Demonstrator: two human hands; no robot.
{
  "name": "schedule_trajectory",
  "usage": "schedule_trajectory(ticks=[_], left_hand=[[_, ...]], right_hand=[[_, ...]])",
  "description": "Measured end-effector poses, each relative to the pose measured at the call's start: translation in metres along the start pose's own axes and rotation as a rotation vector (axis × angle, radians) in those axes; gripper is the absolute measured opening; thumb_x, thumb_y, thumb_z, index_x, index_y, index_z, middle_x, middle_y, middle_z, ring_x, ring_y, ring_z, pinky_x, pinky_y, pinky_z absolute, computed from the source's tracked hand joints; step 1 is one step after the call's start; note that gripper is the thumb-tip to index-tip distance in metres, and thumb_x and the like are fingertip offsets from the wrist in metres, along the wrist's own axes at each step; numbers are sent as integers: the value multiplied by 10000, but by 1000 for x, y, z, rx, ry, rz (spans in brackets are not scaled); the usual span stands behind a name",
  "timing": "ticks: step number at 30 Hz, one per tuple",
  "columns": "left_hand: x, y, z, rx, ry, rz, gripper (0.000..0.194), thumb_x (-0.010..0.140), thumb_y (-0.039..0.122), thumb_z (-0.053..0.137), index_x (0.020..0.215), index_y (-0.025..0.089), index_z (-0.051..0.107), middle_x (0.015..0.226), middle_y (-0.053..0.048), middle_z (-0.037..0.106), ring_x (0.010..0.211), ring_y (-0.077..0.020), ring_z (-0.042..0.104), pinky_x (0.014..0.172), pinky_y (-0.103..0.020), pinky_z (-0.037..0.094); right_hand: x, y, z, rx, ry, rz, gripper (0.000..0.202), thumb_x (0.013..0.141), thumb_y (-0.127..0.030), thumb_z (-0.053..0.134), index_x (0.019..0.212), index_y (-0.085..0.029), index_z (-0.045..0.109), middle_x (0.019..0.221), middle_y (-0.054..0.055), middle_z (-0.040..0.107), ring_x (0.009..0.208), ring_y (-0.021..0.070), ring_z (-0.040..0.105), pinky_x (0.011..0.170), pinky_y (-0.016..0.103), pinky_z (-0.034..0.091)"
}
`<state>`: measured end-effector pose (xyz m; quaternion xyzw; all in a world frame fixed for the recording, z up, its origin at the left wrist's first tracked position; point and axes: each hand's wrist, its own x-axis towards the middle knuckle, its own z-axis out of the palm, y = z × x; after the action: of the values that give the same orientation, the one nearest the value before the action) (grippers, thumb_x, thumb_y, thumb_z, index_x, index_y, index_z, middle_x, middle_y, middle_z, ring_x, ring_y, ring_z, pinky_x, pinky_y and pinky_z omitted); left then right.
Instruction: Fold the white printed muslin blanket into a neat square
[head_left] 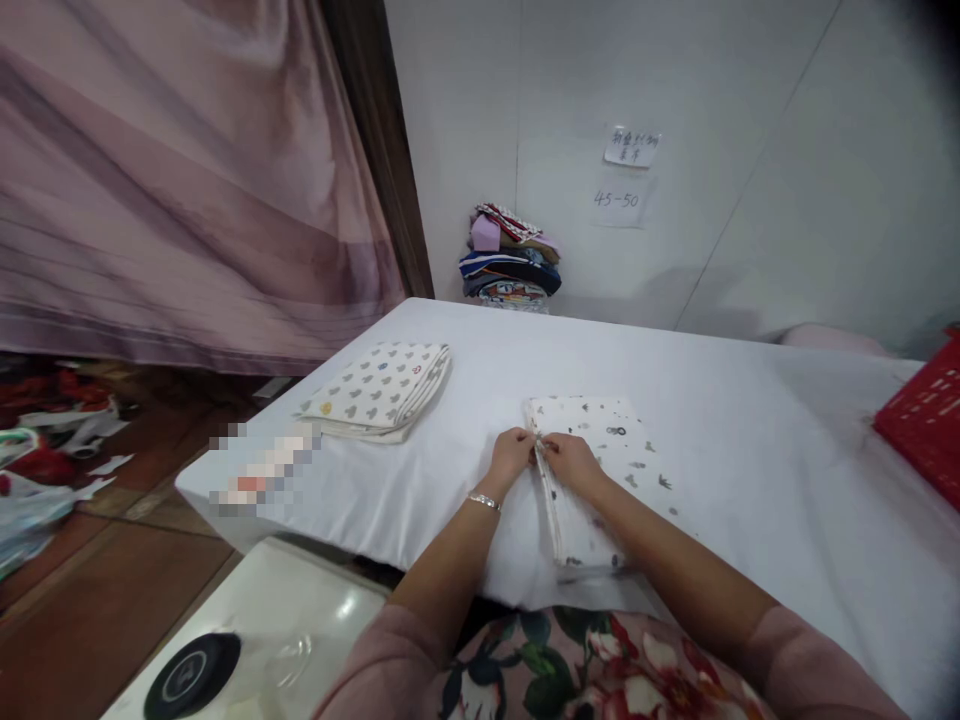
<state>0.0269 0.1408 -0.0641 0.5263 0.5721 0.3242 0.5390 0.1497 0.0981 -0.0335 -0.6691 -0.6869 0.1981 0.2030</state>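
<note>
A folded white cloth [600, 440] with small grey and black prints lies on the white-covered table [720, 420] in front of me. Its left folded edge is pinched by my left hand [514, 452], which wears a silver bracelet on the wrist. Close beside it, my right hand [568, 460] pinches the same edge, the forearm crossing over the cloth. The fingertips of both hands nearly meet there. Farther left, a second folded cloth [379, 388], cream with grey mouse-head prints, rests apart from my hands.
Folded fabrics [510, 258] are stacked against the wall behind the table. A red plastic basket [926, 410] stands at the right edge. At lower left is a white surface [300, 600] with a black round object [193, 675]. A pink curtain [187, 180] hangs at left.
</note>
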Motion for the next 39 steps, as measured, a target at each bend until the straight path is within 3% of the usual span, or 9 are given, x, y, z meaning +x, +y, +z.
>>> schedule_trajectory(ticks=[7,10,13,17,20,24,28,33,39], left_hand=[[12,0,-1,182,-17,13,279,764,415,599,676,151,584,523,3,578,478,-117,562,490,-212,440],[15,-1,0,278,-5,32,261,790,389,570,683,152,588,518,-2,580,470,-120,562,491,-213,430],[15,-1,0,309,6,54,259,805,380,546,679,156,578,535,-12,591,478,-125,563,504,-221,427],[13,1,1,403,28,88,257,817,378,520,684,164,570,604,-29,630,525,-129,586,542,-224,432],[11,4,0,437,25,82,255,826,376,502,701,164,568,611,-33,636,513,-130,586,527,-224,428],[6,7,-1,452,25,69,268,830,406,495,755,161,577,633,-43,649,519,-140,598,536,-234,437],[1,10,1,428,34,40,471,796,559,494,1011,145,557,857,-96,692,631,-172,643,600,-261,460],[-4,17,6,485,-6,5,596,703,581,598,1091,133,532,1123,-151,632,952,-255,621,704,-284,458],[-9,22,14,577,26,-16,614,733,513,593,1209,156,443,1160,-135,617,1015,-274,596,773,-316,442]], right_hand=[[-5,10,0,161,-6,-149,220,798,-182,452,803,-205,671,765,8,660,721,154,574,685,260,419],[-6,25,-8,170,85,-223,270,824,-215,422,919,-214,675,926,36,672,863,176,594,790,306,450],[-6,43,-11,-14,183,-233,366,862,-287,406,1151,-178,601,1229,107,570,1153,231,486,977,397,364],[-7,54,-4,-273,10,-209,514,911,-432,336,1363,-198,411,1474,95,295,1365,267,201,1084,499,162],[-8,53,-4,-275,-83,-185,545,921,-474,299,1389,-206,374,1496,87,240,1383,259,153,1094,496,130],[-16,65,-27,-225,12,-129,514,900,-453,372,1343,-203,445,1484,94,269,1382,270,156,1090,503,146],[-36,102,-57,-161,197,94,521,868,-392,432,1350,-194,431,1452,102,337,1343,281,266,1067,460,253],[-60,133,-69,54,117,422,701,813,-495,495,1414,-176,324,1312,141,507,1170,290,501,926,393,428],[-57,139,-70,202,141,388,682,747,-442,604,1353,-188,426,1238,119,570,1077,279,558,849,369,483]])
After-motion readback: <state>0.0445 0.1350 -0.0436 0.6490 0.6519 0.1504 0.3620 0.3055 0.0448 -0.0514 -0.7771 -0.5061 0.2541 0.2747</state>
